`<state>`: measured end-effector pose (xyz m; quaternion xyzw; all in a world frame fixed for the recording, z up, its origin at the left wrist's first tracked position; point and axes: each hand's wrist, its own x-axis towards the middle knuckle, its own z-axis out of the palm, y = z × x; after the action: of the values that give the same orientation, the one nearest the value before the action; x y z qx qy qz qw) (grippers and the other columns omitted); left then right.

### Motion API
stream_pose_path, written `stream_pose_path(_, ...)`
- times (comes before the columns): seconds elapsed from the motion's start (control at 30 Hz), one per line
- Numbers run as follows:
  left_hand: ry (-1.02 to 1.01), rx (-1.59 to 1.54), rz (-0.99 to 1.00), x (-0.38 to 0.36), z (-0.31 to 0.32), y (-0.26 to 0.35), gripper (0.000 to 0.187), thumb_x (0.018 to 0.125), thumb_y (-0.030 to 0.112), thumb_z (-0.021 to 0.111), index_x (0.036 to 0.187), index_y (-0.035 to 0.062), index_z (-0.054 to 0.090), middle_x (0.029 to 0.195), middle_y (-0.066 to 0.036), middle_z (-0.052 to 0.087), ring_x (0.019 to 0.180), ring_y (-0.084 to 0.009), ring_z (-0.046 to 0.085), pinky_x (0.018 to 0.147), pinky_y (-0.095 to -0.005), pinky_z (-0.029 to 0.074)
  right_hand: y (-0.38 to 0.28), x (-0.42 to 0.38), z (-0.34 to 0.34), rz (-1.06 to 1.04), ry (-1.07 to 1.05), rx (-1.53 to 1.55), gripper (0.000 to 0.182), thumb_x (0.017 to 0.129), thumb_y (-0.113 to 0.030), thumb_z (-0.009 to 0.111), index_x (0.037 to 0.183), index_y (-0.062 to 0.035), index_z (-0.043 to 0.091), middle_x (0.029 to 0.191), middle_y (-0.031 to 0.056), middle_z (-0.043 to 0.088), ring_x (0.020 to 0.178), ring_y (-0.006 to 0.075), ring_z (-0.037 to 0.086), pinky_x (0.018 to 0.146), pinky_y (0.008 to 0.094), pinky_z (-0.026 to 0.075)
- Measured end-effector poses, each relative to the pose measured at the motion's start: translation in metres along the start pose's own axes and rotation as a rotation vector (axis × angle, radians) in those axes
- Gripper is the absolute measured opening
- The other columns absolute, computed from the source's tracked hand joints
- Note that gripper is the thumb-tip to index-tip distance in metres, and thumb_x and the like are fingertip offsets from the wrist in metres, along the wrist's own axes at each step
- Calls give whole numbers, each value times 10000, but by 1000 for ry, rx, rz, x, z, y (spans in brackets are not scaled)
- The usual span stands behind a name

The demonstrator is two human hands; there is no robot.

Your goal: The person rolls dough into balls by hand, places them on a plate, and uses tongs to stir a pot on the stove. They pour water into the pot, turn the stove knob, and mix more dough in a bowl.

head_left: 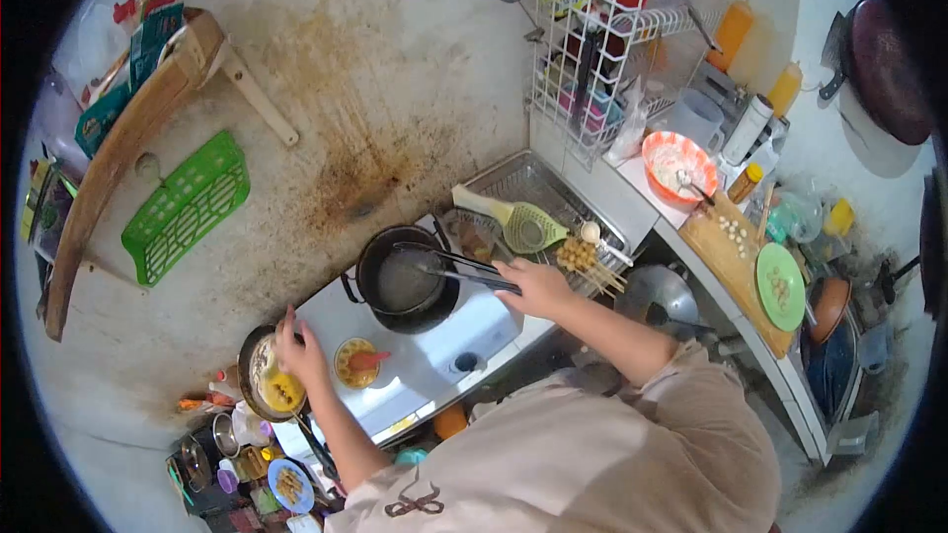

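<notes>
My right hand (534,288) is closed around a pair of dark tongs (474,274). Their tips reach into the black wok (367,285), which holds cloudy liquid (407,282) and sits on the stove. Over the small frying pan (249,387) at the left is my left hand (301,350), its fingers apart and nothing visible in them. Yellow and whitish food (280,393) lies in that pan, partly hidden by the hand. Between the two pans stands a small bowl (346,351) of yellowish contents with a red-handled utensil (369,360) in it.
Right of the wok, a metal tray (504,173) carries a green strainer (530,228) and several skewers (583,259). An orange bowl of white powder (664,163), a cutting board (713,234) and a green plate (779,286) stand farther right. A blue plate (275,482) sits lower left.
</notes>
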<state>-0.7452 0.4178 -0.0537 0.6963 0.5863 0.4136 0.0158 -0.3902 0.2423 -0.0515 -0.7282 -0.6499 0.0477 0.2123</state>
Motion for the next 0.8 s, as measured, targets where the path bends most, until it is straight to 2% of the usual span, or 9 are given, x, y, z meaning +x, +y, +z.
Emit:
stream_pose_path(0.07, 6, -62, 49, -12, -11, -12, 280, 772, 121, 561, 1048, 107, 602, 1030, -89, 580, 985, -272, 486, 887, -390, 318, 31, -8, 2, 51, 173, 185, 473, 777, -376, 558, 1147, -84, 523, 899, 144, 584, 783, 304, 584, 675, 384, 470)
stream_pose_path(0.17, 5, -20, 25, -32, -33, -6, 247, 762, 73, 562, 1004, 69, 610, 997, -87, 590, 955, -257, 513, 878, -360, 344, 85, -20, -15, 283, 361, 310, 440, 744, -324, 615, 1091, -59, 561, 939, 183, 599, 865, 315, 584, 735, 372, 460)
stream_pose_path(0.2, 15, -32, -19, -40, -38, -7, 247, 758, 57, 562, 1000, 67, 610, 996, -86, 590, 958, -252, 516, 870, -354, 355, 98, -24, -30, 449, 240, 263, 487, 727, -354, 622, 1095, -42, 553, 950, 203, 595, 880, 312, 585, 744, 377, 460)
stream_pose_path(0.27, 49, -60, -111, -52, -44, -13, 250, 750, 25, 562, 992, 64, 611, 992, -84, 591, 963, -242, 522, 854, -343, 378, 142, -30, -22, 592, 166, 133, 575, 707, -398, 624, 1140, -37, 512, 850, 196, 598, 843, 335, 581, 732, 388, 466)
stream_pose_path(0.33, 11, -85, -155, -59, -44, -24, 262, 750, 3, 558, 997, 72, 611, 982, -82, 596, 952, -225, 537, 829, -325, 406, 179, -31, -7, 618, 63, 15, 696, 691, -429, 639, 1186, 20, 445, 914, 230, 589, 839, 331, 587, 732, 401, 464)
stream_pose_path(0.43, 31, -91, -178, -63, -45, -5, 247, 755, 8, 556, 987, 70, 614, 980, -85, 598, 937, -221, 544, 820, -318, 410, 222, -25, 28, 625, -6, -103, 766, 669, -431, 659, 1223, 24, 389, 982, 244, 557, 926, 354, 548, 780, 402, 453)
stream_pose_path(0.53, -1, -35, -172, -61, -47, 35, 227, 758, 15, 560, 971, 64, 618, 973, -84, 599, 919, -215, 548, 796, -303, 419, 245, -12, 49, 673, -151, -36, 781, 691, -431, 653, 1289, -47, 329, 1207, 178, 430, 1117, 354, 405, 892, 448, 387)
stream_pose_path(0.57, -4, -7, -139, -61, -46, 41, 220, 759, 18, 562, 966, 63, 620, 963, -82, 599, 909, -211, 548, 785, -296, 423, 251, -10, 55, 655, -147, 4, 829, 677, -451, 660, 1292, -16, 312, 1224, 178, 428, 1142, 368, 367, 941, 433, 346)
stream_pose_path(0.8, -77, 25, -129, -74, -36, 59, 194, 760, 51, 589, 945, 90, 631, 893, -49, 602, 828, -186, 548, 698, -271, 431, 263, -3, 64, 625, -139, -11, 916, 654, -515, 648, 1295, 30, 284, 1257, 187, 406, 1130, 391, 369, 949, 415, 343)
